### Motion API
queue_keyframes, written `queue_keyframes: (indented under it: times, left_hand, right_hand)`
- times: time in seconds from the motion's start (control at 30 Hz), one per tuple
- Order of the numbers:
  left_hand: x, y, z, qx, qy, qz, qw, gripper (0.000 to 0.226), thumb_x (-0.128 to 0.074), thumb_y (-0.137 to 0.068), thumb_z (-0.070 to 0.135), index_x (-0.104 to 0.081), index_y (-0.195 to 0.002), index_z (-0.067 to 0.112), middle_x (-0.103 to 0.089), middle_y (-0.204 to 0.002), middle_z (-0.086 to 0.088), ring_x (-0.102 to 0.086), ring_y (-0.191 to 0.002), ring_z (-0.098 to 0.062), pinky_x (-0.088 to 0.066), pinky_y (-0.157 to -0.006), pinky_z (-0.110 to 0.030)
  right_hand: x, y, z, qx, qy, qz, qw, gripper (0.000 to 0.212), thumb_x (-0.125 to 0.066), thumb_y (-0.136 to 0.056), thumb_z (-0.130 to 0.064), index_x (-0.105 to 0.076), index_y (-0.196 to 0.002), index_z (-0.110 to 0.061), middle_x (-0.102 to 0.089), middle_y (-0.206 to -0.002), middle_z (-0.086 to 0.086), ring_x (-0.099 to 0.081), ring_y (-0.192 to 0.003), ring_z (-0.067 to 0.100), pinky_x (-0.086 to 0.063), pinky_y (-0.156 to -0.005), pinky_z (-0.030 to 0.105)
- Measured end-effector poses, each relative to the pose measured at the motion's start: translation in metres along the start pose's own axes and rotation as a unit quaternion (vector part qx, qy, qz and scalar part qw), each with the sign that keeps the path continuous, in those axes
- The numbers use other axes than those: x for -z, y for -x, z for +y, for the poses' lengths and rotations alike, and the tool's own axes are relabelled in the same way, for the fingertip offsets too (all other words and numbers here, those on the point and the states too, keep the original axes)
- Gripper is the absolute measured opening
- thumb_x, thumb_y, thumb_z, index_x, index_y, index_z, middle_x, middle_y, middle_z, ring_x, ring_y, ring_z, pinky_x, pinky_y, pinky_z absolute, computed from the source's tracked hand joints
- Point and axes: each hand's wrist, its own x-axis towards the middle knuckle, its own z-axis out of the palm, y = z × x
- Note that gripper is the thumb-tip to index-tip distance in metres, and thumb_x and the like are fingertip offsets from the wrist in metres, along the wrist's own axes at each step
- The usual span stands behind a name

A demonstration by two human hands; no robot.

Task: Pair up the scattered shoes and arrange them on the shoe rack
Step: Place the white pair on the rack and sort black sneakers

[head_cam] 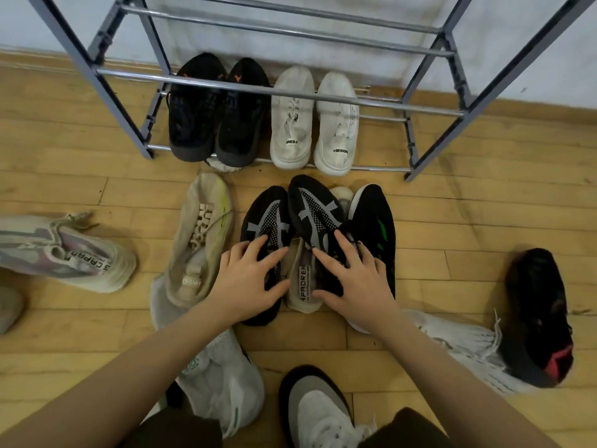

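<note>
Standing against the wall, shoe rack (433, 108), bottom rails already carrying two pairs. Lying before its front edge, toes toward the rails: two matching black shoes, left one (263, 218), right one (315, 208). Pressing down with spread fingers, not yet gripping: left hand (248, 279), right hand (358, 279).

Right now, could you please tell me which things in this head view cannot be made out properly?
- Cream shoe: mostly covered by the two black-and-grey shoes and both hands; its label is cut short.
- Whether the left hand or right hand actually grips: fingers are spread on top, contact unclear.
- Pale shoe: cut off by the left edge.
- White shoe: partly behind the left forearm.
- Rack top: cut off above.
</note>
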Motion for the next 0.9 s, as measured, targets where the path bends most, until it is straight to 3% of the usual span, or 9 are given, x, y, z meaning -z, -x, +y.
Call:
queue_keyframes:
  times: [0.1,0.2,0.37,0.47,0.57,0.77,0.9]
  left_hand:
    - [-0.013,0.012,-0.001,-0.018,-0.062,-0.025,0.998,0.075,-0.037,-0.072,0.074,-0.038,-0.138,0.038,-0.035,-0.147,-0.012,-0.036,-0.127,-0.046,-0.036,-0.098,-0.055]
    - [-0.019,0.020,-0.003,-0.009,-0.071,-0.028,0.997,0.083,-0.056,-0.066,0.071,-0.036,-0.139,0.037,-0.032,-0.149,-0.013,-0.042,-0.120,-0.049,-0.041,-0.092,-0.055]
    - [-0.027,0.023,-0.004,0.000,-0.043,-0.049,0.998,0.086,-0.055,-0.077,0.060,-0.007,-0.146,0.041,0.002,-0.157,-0.008,-0.046,-0.114,-0.042,-0.042,-0.091,-0.044]
    - [-0.024,0.029,-0.007,-0.008,-0.010,-0.011,1.000,0.077,-0.060,-0.075,0.052,-0.028,-0.143,0.036,-0.021,-0.153,-0.013,-0.054,-0.098,-0.044,-0.048,-0.080,-0.047]
    - [-0.021,0.035,-0.011,-0.017,0.025,0.035,0.999,0.063,-0.049,-0.076,0.051,-0.044,-0.135,0.030,-0.043,-0.141,-0.014,-0.057,-0.091,-0.045,-0.050,-0.075,-0.050]
    - [0.005,0.036,-0.003,-0.034,0.114,0.126,0.985,0.050,-0.042,-0.085,0.041,-0.055,-0.128,0.021,-0.047,-0.139,-0.011,-0.054,-0.107,-0.043,-0.042,-0.090,-0.054]
    - [0.012,0.029,0.007,-0.079,0.110,0.169,0.976,0.045,-0.044,-0.087,0.038,-0.055,-0.127,0.022,-0.047,-0.138,-0.012,-0.054,-0.105,-0.046,-0.046,-0.084,-0.056]
  right_hand:
    - [-0.003,0.000,-0.005,0.000,-0.056,0.024,0.998,0.066,-0.058,-0.083,-0.052,-0.030,-0.142,-0.041,-0.014,-0.157,0.005,-0.021,-0.135,0.044,-0.029,-0.105,0.059]
    - [-0.007,0.002,-0.010,-0.007,-0.088,0.064,0.994,0.056,-0.053,-0.084,-0.048,-0.040,-0.138,-0.038,-0.029,-0.151,0.010,-0.033,-0.129,0.045,-0.035,-0.101,0.058]
    - [-0.014,0.005,-0.023,-0.026,-0.108,0.086,0.990,0.050,-0.053,-0.085,-0.046,-0.048,-0.134,-0.036,-0.034,-0.149,0.011,-0.035,-0.128,0.045,-0.035,-0.098,0.059]
    - [-0.014,0.007,-0.023,-0.028,-0.123,0.107,0.986,0.048,-0.046,-0.086,-0.050,-0.052,-0.131,-0.035,-0.037,-0.146,0.010,-0.037,-0.128,0.042,-0.037,-0.097,0.058]
    - [-0.014,0.012,-0.025,-0.032,-0.144,0.140,0.979,0.045,-0.048,-0.086,-0.048,-0.055,-0.128,-0.034,-0.041,-0.144,0.010,-0.040,-0.126,0.040,-0.040,-0.094,0.057]
    - [-0.007,0.016,-0.035,-0.051,-0.138,0.221,0.964,0.041,-0.052,-0.085,-0.043,-0.059,-0.124,-0.031,-0.049,-0.136,0.012,-0.048,-0.119,0.040,-0.048,-0.084,0.055]
    - [-0.001,0.023,-0.034,-0.075,-0.132,0.265,0.952,0.041,-0.051,-0.085,-0.044,-0.059,-0.124,-0.032,-0.047,-0.138,0.011,-0.046,-0.122,0.040,-0.046,-0.087,0.054]
